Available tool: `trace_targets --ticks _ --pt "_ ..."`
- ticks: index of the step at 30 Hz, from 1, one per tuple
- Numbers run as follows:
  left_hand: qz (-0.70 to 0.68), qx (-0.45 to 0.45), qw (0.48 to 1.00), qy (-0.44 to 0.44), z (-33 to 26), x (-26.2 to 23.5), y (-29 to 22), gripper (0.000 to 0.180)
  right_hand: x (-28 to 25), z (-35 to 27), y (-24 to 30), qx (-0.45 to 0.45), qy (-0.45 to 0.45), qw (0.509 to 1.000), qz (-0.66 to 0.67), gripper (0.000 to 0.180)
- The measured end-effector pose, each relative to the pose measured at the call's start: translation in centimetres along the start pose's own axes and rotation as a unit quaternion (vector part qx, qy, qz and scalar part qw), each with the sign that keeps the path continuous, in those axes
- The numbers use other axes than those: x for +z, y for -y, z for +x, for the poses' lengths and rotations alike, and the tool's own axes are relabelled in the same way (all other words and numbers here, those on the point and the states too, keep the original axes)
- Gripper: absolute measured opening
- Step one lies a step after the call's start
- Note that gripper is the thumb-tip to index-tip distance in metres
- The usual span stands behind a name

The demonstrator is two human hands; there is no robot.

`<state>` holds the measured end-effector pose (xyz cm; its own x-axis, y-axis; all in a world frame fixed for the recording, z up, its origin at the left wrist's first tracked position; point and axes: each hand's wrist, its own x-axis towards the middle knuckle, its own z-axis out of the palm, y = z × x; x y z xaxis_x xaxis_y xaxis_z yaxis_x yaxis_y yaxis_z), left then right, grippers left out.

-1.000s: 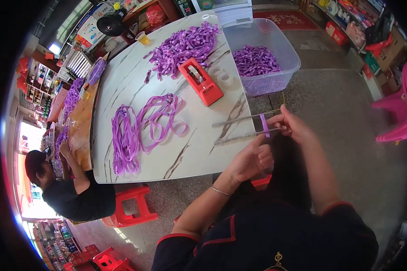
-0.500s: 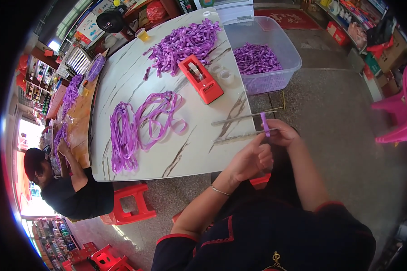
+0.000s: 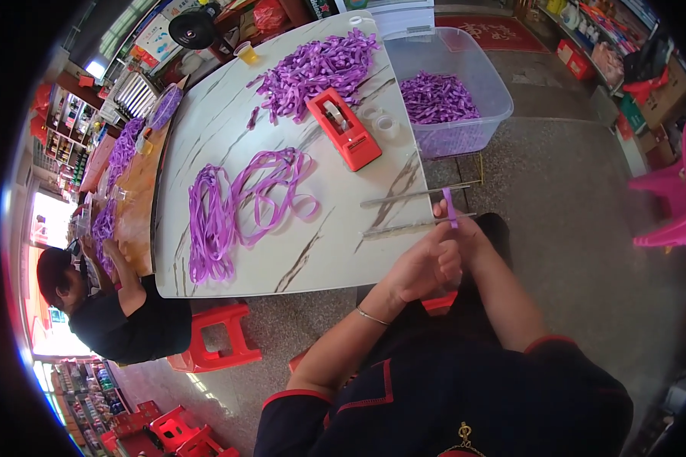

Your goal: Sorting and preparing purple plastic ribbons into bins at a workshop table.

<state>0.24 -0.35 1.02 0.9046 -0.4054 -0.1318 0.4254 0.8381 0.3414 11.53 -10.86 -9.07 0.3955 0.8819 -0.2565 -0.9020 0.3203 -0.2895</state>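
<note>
Two thin rods, a far rod and a near rod, stick out past the right edge of the table. A purple ribbon is looped across both near their outer ends. My left hand is closed, fingers curled, with its fingertips at the ribbon's near end by the near rod. From the right, my right hand reaches behind the ribbon, and a fingertip shows on its left side between the rods. Its other fingers are partly hidden, but they appear closed on the ribbon.
Long purple ribbons lie on the marble-patterned table. Beyond are a red tape dispenser, tape rolls, a purple ribbon heap and a yellow drink. A clear bin stands right; a co-worker sits left.
My right hand has shifted left and behind the ribbon, so a fingertip now shows between the rods. My left hand stays near the ribbon's lower end. The co-worker's hands have moved slightly.
</note>
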Motion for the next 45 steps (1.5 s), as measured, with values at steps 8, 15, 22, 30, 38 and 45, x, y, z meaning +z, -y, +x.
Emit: trace_targets --ticks 8,15,22,30,38,45 --pt "-0.030 0.007 1.000 0.000 -0.2 -0.6 0.2 0.033 4.8 -3.9 3.5 -0.171 -0.277 0.818 -0.474 0.031" --pt "-0.017 0.003 1.000 0.012 -0.4 -0.7 0.3 0.038 11.4 -5.6 1.8 -0.282 -0.345 0.465 -0.765 0.035" --pt "-0.018 -0.007 1.000 -0.008 0.2 -0.6 0.4 0.042 9.7 -4.8 3.5 -0.236 -0.328 0.459 -0.791 0.027" --pt "-0.033 0.018 0.999 0.002 -0.6 -0.9 -0.2 0.040 5.4 -2.3 5.6 -0.002 -0.171 0.869 -0.464 0.024" --pt "-0.079 0.000 0.996 0.040 -0.6 -0.5 0.5 0.034 -4.5 0.2 0.0 -0.129 -0.076 0.979 -0.137 0.014" --pt "0.273 -0.005 0.962 -0.031 -3.4 1.5 -4.0 0.063 -6.2 0.4 2.0 0.034 -0.065 0.995 -0.063 0.014"
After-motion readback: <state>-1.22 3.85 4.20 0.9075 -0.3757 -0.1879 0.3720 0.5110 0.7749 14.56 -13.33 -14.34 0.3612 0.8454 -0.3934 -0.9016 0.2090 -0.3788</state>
